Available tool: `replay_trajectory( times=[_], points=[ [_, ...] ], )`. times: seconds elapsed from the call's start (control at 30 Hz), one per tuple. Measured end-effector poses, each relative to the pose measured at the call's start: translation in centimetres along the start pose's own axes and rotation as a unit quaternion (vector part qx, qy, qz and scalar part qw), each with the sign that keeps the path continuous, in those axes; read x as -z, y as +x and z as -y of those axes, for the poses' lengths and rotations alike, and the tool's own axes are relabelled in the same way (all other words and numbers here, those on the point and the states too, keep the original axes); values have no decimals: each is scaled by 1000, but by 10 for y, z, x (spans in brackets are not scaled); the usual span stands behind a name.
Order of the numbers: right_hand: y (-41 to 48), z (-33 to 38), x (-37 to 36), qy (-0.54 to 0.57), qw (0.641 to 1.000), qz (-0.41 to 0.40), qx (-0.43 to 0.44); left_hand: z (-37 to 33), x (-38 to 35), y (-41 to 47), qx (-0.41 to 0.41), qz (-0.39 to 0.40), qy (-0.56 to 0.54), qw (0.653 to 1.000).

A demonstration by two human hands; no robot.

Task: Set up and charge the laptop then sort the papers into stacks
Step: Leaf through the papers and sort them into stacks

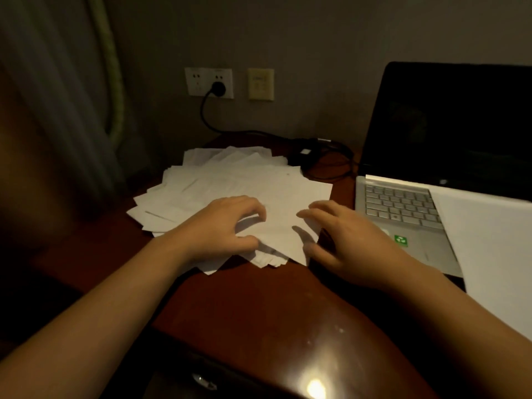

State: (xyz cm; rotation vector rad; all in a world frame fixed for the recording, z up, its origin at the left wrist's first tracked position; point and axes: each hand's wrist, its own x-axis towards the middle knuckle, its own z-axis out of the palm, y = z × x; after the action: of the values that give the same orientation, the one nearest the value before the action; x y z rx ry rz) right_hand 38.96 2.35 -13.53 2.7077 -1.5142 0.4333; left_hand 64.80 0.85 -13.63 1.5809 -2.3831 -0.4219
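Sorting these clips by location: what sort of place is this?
Probably a hotel room or home study: glossy wooden desk, curtain beside wall sockets, open laptop.

1 laptop [431, 168], 2 hands [227, 223] [348, 243]

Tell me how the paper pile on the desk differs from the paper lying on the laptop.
The pile is many sheets fanned at skewed angles; the laptop paper shows as one flat, straight-edged layer. The pile lies on the desk; the laptop paper covers the right side of the keyboard of the laptop. Both are white.
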Motion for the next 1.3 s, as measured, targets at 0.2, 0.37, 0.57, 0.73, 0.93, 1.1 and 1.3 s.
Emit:
replay_trajectory(
  times=[0.2, 0.37, 0.57, 0.73, 0.93, 1.1, 1.3],
  points=[
    [-2, 5, 1, -23, 999, -26, 32, -17, 0, 16, -3, -29, 126, 992],
    [4, 8, 3, -13, 993, -116, -4, -39, -10, 22, 86, -77, 244, 963],
    [2, 6, 2, -24, 996, -83, -13, -29, -11, 38, 216, -43, 207, 953],
    [-1, 7, 1, -16, 998, -67, -8, -15, -17, 43, 170, 33, 135, 975],
    [-4, 6, 2, 0, 998, -63, -11, -6, -14, 9, 42, 80, 139, 986],
    [-7, 14, 4, 24, 999, -31, 13, 3, -4, -2, -39, 84, 114, 989],
    [-7, 5, 6, 30, 999, -22, -6, -12, -1, 1, -38, -67, 111, 991]
  ],
)
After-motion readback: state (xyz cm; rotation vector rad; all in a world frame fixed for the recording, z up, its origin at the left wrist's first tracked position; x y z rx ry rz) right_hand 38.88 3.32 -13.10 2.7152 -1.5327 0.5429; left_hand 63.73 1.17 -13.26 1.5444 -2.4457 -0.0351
